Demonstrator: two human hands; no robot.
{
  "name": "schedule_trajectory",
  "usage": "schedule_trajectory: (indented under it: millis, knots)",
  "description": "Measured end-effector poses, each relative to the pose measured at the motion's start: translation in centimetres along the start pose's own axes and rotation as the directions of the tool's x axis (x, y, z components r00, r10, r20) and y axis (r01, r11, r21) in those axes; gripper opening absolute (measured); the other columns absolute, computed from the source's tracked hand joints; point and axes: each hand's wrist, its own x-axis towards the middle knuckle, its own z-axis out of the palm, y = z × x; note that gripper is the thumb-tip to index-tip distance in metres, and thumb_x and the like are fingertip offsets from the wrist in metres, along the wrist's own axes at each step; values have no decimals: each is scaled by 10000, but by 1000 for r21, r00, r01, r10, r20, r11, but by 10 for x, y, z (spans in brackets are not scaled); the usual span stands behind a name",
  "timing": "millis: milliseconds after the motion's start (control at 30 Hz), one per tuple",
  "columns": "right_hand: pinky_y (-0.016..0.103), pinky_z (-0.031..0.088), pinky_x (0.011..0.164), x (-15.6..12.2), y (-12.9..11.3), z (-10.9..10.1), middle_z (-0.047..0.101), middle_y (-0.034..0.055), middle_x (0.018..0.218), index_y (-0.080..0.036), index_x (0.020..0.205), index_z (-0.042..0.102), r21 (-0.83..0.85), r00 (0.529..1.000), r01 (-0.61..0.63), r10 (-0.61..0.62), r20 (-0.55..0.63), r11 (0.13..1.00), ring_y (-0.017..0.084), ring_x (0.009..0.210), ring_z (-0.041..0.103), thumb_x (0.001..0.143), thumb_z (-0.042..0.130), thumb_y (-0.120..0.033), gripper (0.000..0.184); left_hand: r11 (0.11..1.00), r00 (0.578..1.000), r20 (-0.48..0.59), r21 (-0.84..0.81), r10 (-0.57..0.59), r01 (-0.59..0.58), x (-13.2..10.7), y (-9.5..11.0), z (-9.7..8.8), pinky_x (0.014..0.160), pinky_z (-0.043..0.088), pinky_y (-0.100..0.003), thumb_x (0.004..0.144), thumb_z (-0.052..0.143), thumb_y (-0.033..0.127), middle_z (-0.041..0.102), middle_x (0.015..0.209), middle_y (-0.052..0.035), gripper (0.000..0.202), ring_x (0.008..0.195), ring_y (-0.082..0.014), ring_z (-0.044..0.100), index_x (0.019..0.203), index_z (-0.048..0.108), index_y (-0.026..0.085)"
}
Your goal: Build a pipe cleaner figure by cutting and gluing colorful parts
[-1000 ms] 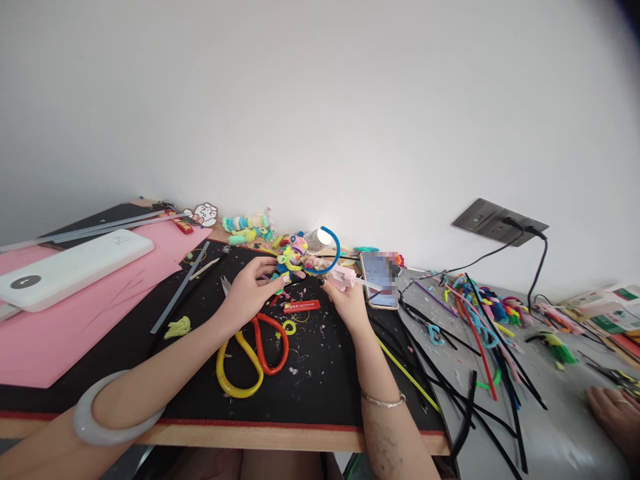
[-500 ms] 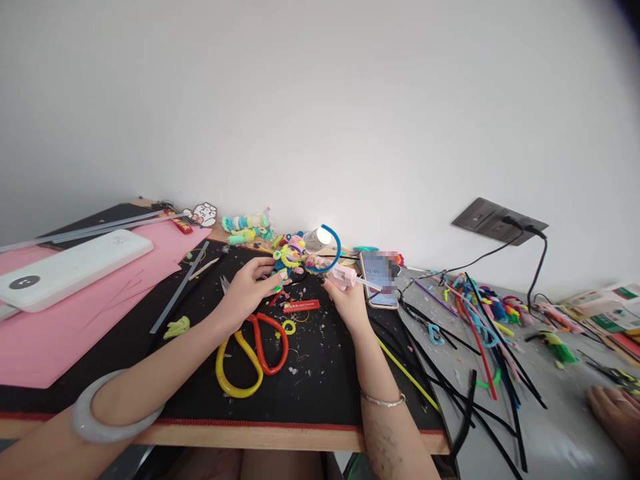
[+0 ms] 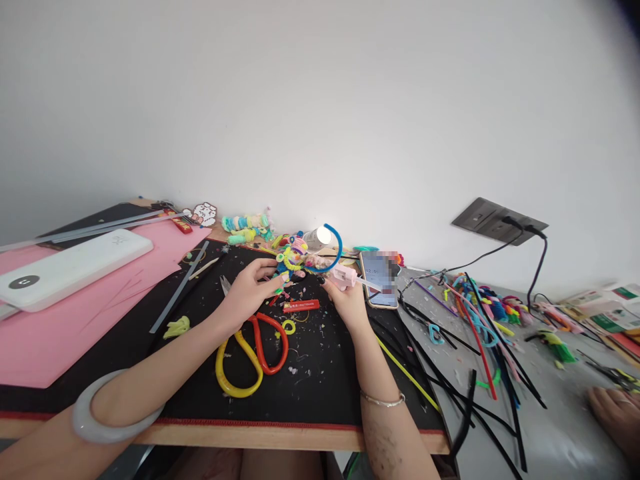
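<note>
My left hand (image 3: 253,288) is closed on a small colourful pipe-cleaner figure (image 3: 289,260), yellow, blue and pink. A blue pipe cleaner (image 3: 339,248) curves up beside it to the right; where its lower end joins is unclear. In my right hand (image 3: 347,303) is a pale pink hot glue gun (image 3: 343,275), a clear glue stick (image 3: 369,285) jutting from its back. Its nozzle end is near the figure; whether they touch cannot be made out. Scissors (image 3: 261,365) with yellow and red handles lie below my left hand, next to a red label strip (image 3: 301,305).
A phone (image 3: 379,283) lies right of my right hand. Pink paper (image 3: 95,293) under a white power bank-like device (image 3: 75,270) covers the left. Loose pipe cleaners (image 3: 480,333) spread over the grey table, where another person's hand (image 3: 617,417) rests. A socket (image 3: 500,220) with cables is on the wall.
The figure in my left hand has turned or shifted very slightly. My right hand and the glue gun stay in nearly the same place.
</note>
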Motion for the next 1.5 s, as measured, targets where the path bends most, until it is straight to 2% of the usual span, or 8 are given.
schedule_trajectory:
  millis: [100,300,533,633,833,1067,1267,1500]
  knots:
    - [294,461,649,-1,0,1,632,31,697,-146,900,634,-5,1000,2,-2,12,1000,196,720,584,709,632,-388,308,999,1000,-14,28,28,-27,1,-1,0,770,547,-330,686,655,478,630,1103,-91,492,959,-232,631,1074,536,200]
    - [338,461,790,-1,0,2,683,75,919,-149,955,659,0,999,21,-21,44,1000,219,844,607,719,636,-373,327,994,996,-52,81,78,-73,2,-2,0,759,541,-360,658,669,497,627,1110,-106,553,913,-238,640,1094,538,183]
    - [336,454,800,-1,2,1,678,84,942,-140,961,650,-15,999,27,-27,33,1000,216,853,604,727,630,-369,329,992,995,-61,105,82,-75,1,1,0,740,535,-349,674,657,494,614,1143,-116,549,911,-238,633,1109,532,182]
    - [347,451,799,-1,2,1,674,81,922,-143,957,645,-18,1000,23,-23,9,1000,223,849,599,719,634,-373,331,992,995,-53,98,88,-83,0,0,0,747,534,-357,683,651,497,613,1140,-114,545,908,-238,633,1113,529,185]
    - [319,458,700,-1,1,1,653,54,784,-138,913,642,-55,1000,3,-4,-17,998,205,741,591,717,624,-380,312,993,996,-52,96,78,-73,1,0,-1,774,528,-363,673,664,488,621,1124,-113,548,926,-243,631,1107,530,180]
    - [328,458,735,0,2,0,658,54,848,-143,937,631,-45,999,21,-23,-43,999,203,779,591,713,626,-378,324,988,992,-42,113,115,-110,2,-2,-1,853,500,-394,687,659,467,608,1147,-112,528,967,-245,619,1108,527,178]
    - [307,453,667,0,0,1,619,22,712,-155,891,627,-19,997,12,-13,-74,1000,192,721,576,705,637,-373,287,987,992,-51,120,115,-108,2,-1,0,854,500,-401,677,663,467,615,1144,-112,530,968,-251,620,1103,533,179]
    - [241,376,519,-1,-3,0,503,-31,561,-167,709,573,83,990,21,-9,-143,996,112,532,447,697,644,-360,206,989,996,-37,120,85,-80,1,0,-1,813,519,-401,694,648,478,600,1162,-127,535,967,-265,620,1122,521,184]
